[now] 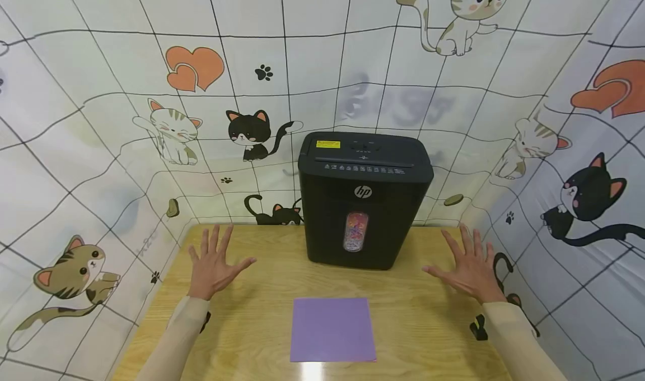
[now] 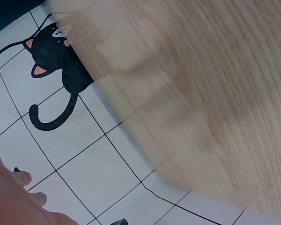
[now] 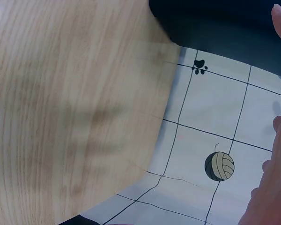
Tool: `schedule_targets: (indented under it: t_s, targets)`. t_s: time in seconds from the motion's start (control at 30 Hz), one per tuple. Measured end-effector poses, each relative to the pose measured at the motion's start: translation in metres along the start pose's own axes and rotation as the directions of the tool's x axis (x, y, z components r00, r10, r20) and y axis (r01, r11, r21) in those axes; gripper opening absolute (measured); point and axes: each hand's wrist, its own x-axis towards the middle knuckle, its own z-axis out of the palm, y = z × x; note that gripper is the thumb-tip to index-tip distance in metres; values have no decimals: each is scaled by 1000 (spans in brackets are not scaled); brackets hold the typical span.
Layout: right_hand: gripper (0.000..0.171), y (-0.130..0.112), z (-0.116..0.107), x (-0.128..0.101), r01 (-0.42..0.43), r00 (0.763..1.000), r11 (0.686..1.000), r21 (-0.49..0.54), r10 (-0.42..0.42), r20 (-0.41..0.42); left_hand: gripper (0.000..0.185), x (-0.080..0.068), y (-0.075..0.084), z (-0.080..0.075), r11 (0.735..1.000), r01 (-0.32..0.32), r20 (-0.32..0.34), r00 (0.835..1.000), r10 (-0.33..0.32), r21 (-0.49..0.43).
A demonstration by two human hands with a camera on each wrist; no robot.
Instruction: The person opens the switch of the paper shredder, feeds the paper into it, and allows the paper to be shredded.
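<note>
Purple square paper sheet (image 1: 333, 329) flat on light wooden table (image 1: 252, 319), near front edge, centred before black HP paper shredder (image 1: 364, 199).
Left hand (image 1: 214, 263) and right hand (image 1: 468, 268) spread wide, fingers straight, gripping nothing, well apart either side of sheet; seemingly hovering above tabletop, contact unclear from wrist views.

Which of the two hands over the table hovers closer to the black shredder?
The right hand: its thumb nearly reaches the shredder, while the left hand leaves a wider stretch of bare table between.
</note>
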Motion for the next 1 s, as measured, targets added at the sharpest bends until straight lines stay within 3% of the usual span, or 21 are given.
schedule_targets:
  t_s: [0.3,0.6,0.83,1.0]
  targets:
    - [111,-3,-13,8,-10,1000,998,58,11,-26,108,9,9,-5,997,-32,12,999,33,-63]
    - [103,-12,-31,24,15,995,989,145,-1,-97,105,24,26,-16,973,-62,15,998,67,-221]
    - [99,-20,-47,39,62,986,970,234,-24,-162,99,41,45,-30,931,-46,54,996,70,-361]
    - [95,-26,-62,46,32,990,946,321,15,-142,90,59,61,-45,870,-59,50,994,95,-489]
